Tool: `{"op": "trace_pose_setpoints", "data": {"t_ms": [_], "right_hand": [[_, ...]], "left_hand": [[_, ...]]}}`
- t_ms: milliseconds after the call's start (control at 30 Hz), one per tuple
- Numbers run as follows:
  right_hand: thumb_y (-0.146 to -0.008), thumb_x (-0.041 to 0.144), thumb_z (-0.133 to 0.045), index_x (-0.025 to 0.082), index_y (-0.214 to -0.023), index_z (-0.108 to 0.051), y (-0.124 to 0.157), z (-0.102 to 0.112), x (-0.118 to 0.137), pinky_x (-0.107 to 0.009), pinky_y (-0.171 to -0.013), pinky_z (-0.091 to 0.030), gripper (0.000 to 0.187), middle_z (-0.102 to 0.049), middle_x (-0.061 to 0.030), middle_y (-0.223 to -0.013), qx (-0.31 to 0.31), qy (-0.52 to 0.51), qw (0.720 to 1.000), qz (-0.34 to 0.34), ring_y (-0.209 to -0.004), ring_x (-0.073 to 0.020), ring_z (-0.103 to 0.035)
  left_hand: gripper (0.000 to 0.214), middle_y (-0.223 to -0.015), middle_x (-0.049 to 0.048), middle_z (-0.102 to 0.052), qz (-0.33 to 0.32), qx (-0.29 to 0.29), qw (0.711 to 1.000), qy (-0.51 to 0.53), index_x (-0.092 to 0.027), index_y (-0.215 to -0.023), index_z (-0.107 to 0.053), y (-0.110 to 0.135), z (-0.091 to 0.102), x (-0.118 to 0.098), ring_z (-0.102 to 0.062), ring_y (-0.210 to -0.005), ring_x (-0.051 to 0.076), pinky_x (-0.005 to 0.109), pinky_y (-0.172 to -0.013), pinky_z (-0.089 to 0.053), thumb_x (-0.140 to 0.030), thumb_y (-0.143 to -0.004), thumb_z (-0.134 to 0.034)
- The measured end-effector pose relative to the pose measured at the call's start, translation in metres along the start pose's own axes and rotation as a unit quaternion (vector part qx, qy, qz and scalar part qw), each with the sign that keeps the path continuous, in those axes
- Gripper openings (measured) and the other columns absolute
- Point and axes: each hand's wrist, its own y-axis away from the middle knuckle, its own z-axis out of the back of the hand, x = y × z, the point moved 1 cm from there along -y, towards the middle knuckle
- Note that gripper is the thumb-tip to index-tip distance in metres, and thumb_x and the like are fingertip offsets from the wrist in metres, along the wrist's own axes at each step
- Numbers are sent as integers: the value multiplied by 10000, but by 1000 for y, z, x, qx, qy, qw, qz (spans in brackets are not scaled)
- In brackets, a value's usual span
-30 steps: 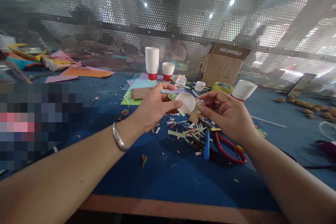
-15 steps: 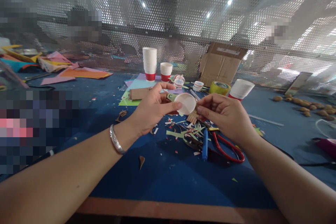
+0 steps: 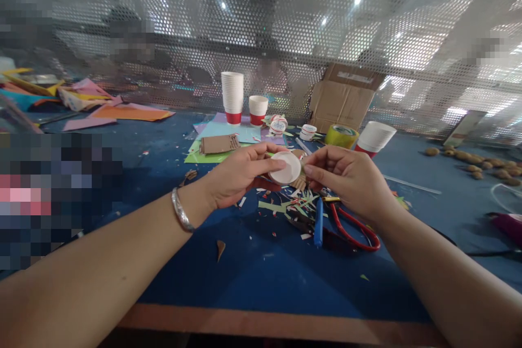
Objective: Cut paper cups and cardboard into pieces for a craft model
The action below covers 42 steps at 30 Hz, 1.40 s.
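Note:
My left hand pinches a shallow white paper cup bottom between thumb and fingers, its hollow side turned toward me. At the right edge of this piece is my right hand, thumb and forefinger pressed together. Something small and greenish seems to be in that pinch, too small to name. Below the hands lie paper scraps, a blue pen and red-handled scissors, partly hidden by the pen and my right hand.
Stacked paper cups stand at the back beside another cup stack. A cardboard piece rests on coloured paper. Yellow tape, more cups and a cardboard box are at the right, with brown nut-like lumps farther out.
The cup bottom has turned in my left hand and sits slightly lower. The green tab with a face mark behind it is now hidden. My right hand has hardly moved.

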Motion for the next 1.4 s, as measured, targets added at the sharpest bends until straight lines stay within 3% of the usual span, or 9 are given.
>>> {"op": "trace_pose_setpoints", "data": {"t_ms": [167, 333, 800, 1400], "right_hand": [[-791, 387, -815, 155, -844, -694, 1, 0, 0, -176, -558, -525, 267, -661, 20, -683, 19, -2, 1000, -24, -582, -73, -605], [-798, 393, -810, 158, -863, -695, 2, 0, -2, -184, -564, -531, 270, -663, 15, -726, 28, -9, 999, -30, -582, -74, -616], [-777, 356, -826, 175, -833, -701, 4, -1, 3, -208, -544, -517, 227, -651, 15, -690, 34, 2, 999, -19, -572, -96, -604], [-767, 372, -833, 174, -845, -692, 4, -2, 3, -212, -561, -542, 255, -666, 12, -737, 28, -9, 999, -17, -584, -94, -627]], "left_hand": [[212, -883, 34, -683, 51, 20, 998, 7, -161, -1041, -705, 1, -4, -1, -634, -765, 122, 223, -623, -573, -230, -845, -747], [213, -915, 33, -695, 69, 34, 997, 11, -211, -1087, -702, 0, 1, 0, -661, -821, 159, 295, -646, -619, -277, -885, -715], [248, -866, 63, -729, 113, 50, 992, -8, -189, -1054, -724, 0, 3, -3, -673, -724, 152, 195, -500, -543, -337, -857, -744], [311, -881, 50, -709, 41, 51, 998, -13, -216, -1134, -738, -3, 10, 0, -657, -755, 151, 223, -545, -547, -372, -865, -742]]}}
